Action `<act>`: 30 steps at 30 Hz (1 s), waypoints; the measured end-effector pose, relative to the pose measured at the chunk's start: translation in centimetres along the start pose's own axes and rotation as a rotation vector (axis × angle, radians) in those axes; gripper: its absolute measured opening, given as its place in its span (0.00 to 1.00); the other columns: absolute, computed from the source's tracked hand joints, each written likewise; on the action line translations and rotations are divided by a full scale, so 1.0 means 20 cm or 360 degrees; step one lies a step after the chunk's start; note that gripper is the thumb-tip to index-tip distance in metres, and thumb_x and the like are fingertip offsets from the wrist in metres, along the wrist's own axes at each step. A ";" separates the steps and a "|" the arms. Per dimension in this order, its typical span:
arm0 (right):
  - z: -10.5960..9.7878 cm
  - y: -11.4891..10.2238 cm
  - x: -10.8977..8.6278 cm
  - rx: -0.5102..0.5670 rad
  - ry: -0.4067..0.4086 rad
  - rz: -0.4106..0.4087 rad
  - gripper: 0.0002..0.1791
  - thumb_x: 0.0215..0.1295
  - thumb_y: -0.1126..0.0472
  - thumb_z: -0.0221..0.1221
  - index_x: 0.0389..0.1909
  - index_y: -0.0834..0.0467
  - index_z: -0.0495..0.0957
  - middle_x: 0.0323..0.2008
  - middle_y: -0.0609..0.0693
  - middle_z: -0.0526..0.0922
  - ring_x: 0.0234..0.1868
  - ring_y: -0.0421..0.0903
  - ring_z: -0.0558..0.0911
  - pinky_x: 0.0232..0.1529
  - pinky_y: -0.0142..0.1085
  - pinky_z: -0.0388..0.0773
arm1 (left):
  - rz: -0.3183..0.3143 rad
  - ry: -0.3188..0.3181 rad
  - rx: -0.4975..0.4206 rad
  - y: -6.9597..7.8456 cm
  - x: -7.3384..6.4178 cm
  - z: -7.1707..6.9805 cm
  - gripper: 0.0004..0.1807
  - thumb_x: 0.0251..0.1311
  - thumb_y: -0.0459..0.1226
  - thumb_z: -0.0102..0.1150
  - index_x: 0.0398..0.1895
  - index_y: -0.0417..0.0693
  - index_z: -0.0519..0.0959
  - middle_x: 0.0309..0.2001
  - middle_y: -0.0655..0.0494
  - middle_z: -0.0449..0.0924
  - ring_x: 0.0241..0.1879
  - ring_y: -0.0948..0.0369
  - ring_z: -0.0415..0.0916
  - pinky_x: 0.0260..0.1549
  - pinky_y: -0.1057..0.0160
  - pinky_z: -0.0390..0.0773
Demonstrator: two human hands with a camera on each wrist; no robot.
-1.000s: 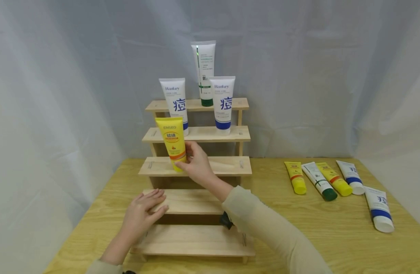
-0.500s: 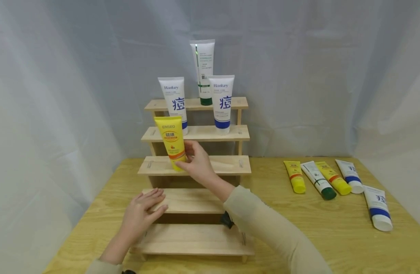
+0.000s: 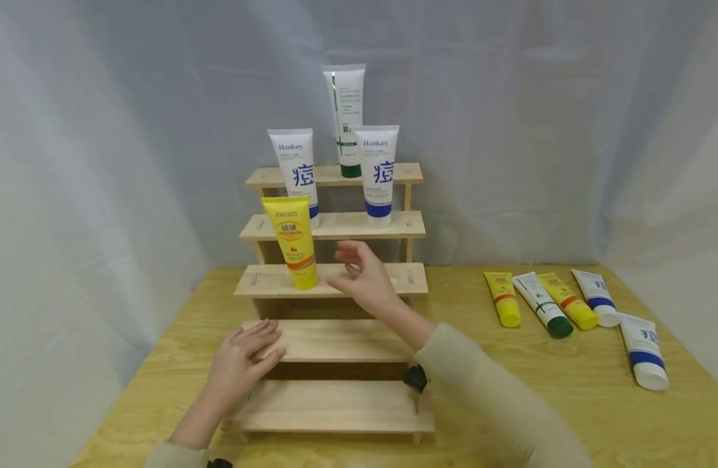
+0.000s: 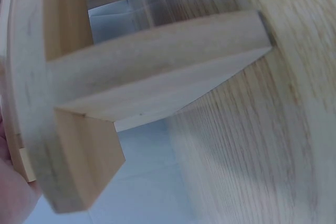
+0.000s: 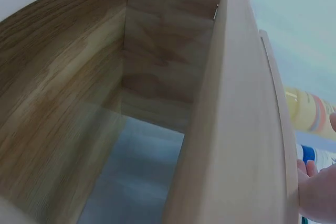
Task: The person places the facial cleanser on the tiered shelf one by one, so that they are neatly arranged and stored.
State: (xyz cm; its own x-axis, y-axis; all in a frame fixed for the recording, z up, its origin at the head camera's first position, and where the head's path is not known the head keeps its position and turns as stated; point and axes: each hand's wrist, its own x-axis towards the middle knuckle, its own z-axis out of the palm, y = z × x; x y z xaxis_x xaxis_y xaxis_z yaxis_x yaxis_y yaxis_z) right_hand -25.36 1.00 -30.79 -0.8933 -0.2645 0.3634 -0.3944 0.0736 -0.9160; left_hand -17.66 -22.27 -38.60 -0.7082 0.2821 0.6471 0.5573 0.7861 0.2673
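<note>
A yellow squeeze tube (image 3: 292, 244) stands cap-down on the left part of the middle step of a tiered wooden rack (image 3: 330, 341). Just to its right, apart from it, my right hand (image 3: 367, 279) hovers over that step with fingers loosely bent and nothing in them. The same tube's cap end (image 5: 302, 109) shows sideways in the right wrist view. My left hand (image 3: 244, 357) rests on the left end of the step below, fingers extended. Two white-and-blue tubes, a left one (image 3: 297, 169) and a right one (image 3: 379, 172), stand one step higher. On the top step stands a white-and-green tube (image 3: 347, 120).
Several tubes lie on the wooden table (image 3: 482, 403) to the right: two yellow ones, a white-and-green one (image 3: 543, 304) and two white-and-blue ones, the nearest (image 3: 644, 351) towards the right edge. A pale curtain (image 3: 511, 130) hangs behind and at both sides.
My right hand has let go of the yellow tube and drawn back to the right. The tube stays standing on the middle step. My left hand has kept its place.
</note>
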 end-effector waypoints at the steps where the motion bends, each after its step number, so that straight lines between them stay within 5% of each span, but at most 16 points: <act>1: -0.02 0.00 -0.01 -0.0002 -0.0006 -0.0001 0.30 0.50 0.68 0.63 0.54 0.63 0.63 0.49 0.58 0.72 0.52 0.47 0.71 0.55 0.32 0.64 | 0.0000 -0.0001 0.0002 0.00 0.00 0.00 0.18 0.43 0.39 0.66 0.36 0.37 0.81 0.44 0.46 0.78 0.47 0.49 0.73 0.47 0.41 0.63; 10: -0.20 0.00 -0.13 -0.0142 -0.0038 -0.0049 0.28 0.52 0.66 0.62 0.54 0.65 0.65 0.52 0.58 0.72 0.54 0.47 0.70 0.56 0.33 0.63 | -0.0022 -0.0029 0.0010 0.01 0.00 -0.01 0.18 0.43 0.39 0.66 0.37 0.36 0.81 0.45 0.46 0.77 0.48 0.50 0.73 0.48 0.41 0.63; 20: -0.45 0.05 -0.23 -0.0313 0.0094 -0.0137 0.24 0.52 0.65 0.62 0.50 0.68 0.68 0.50 0.61 0.73 0.53 0.52 0.70 0.55 0.41 0.64 | -0.0041 -0.0052 0.0002 0.00 0.01 -0.01 0.19 0.43 0.40 0.66 0.39 0.37 0.80 0.46 0.47 0.77 0.48 0.50 0.72 0.49 0.42 0.62; 30: -0.69 0.13 -0.38 -0.0540 0.0165 0.0006 0.26 0.53 0.61 0.62 0.52 0.68 0.67 0.51 0.62 0.71 0.54 0.55 0.69 0.55 0.45 0.64 | -0.0015 -0.0085 0.0033 0.01 0.01 -0.01 0.19 0.45 0.41 0.65 0.39 0.37 0.80 0.47 0.47 0.77 0.48 0.50 0.72 0.50 0.43 0.61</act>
State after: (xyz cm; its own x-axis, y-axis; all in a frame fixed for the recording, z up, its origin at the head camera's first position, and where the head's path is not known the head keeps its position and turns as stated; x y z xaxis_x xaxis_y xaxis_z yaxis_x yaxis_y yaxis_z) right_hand -22.58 16.43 -33.55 -0.9051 -0.1660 0.3916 -0.4249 0.3942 -0.8149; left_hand -17.56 -22.18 -38.26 -0.7358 0.3030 0.6056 0.5417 0.8000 0.2579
